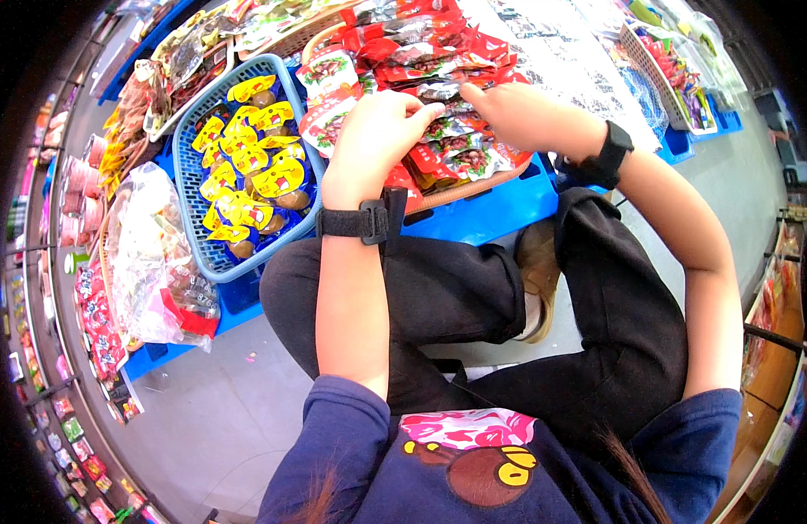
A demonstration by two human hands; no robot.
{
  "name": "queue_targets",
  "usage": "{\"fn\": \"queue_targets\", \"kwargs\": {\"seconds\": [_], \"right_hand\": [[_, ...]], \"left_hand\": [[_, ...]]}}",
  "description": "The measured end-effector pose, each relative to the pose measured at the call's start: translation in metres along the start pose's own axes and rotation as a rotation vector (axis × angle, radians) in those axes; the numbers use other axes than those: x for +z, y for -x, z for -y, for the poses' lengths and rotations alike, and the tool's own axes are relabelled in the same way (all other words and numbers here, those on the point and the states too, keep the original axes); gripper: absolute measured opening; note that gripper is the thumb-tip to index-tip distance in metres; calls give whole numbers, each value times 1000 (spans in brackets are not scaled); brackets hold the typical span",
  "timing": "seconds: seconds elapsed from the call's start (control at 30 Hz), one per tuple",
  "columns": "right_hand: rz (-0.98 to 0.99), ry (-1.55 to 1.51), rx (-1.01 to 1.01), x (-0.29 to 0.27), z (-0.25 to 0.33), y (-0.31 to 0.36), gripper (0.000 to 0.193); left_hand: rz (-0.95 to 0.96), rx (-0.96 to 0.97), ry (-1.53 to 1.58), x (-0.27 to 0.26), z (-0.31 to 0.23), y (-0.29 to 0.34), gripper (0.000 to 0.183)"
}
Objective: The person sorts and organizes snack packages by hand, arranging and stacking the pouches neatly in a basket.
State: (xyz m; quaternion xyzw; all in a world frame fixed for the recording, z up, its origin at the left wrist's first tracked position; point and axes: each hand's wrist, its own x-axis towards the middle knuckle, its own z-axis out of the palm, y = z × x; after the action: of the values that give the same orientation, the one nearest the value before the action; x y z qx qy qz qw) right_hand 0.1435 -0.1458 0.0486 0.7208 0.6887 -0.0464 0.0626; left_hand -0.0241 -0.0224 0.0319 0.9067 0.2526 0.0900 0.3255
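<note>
A tan basket [475, 188] in front of me is heaped with rows of red and silver snack packets [469, 155], pictured with dark red food. My left hand [382, 131] rests over the packets on the left side, its thumb stretched to the right and apart from the forefinger. From the right, my right hand [521, 113] reaches over the same packets, thumb pointing left toward the other hand. Both hands look open; the rest of their fingers are mostly hidden against the packets. Neither visibly grips a packet. Black straps circle both wrists.
Left of the packets stands a blue-grey basket [187, 205] of yellow and blue wrapped snacks. A clear plastic bag [159, 253] lies farther left. Another basket [683, 109] sits at the far right. Blue pallets [473, 223] lie underneath; my crossed legs [421, 284] are close in front.
</note>
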Motion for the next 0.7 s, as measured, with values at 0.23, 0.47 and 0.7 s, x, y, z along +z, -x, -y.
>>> {"fn": "queue_targets", "kwargs": {"seconds": [0.23, 0.47, 0.7], "right_hand": [[-106, 57, -47, 8, -11, 5, 29], [-221, 206, -19, 21, -3, 6, 19], [-197, 263, -28, 19, 3, 10, 13]], "left_hand": [[-94, 9, 68, -6, 3, -3, 34], [-767, -170, -51, -44, 55, 7, 44], [-225, -460, -17, -39, 66, 5, 49]]}}
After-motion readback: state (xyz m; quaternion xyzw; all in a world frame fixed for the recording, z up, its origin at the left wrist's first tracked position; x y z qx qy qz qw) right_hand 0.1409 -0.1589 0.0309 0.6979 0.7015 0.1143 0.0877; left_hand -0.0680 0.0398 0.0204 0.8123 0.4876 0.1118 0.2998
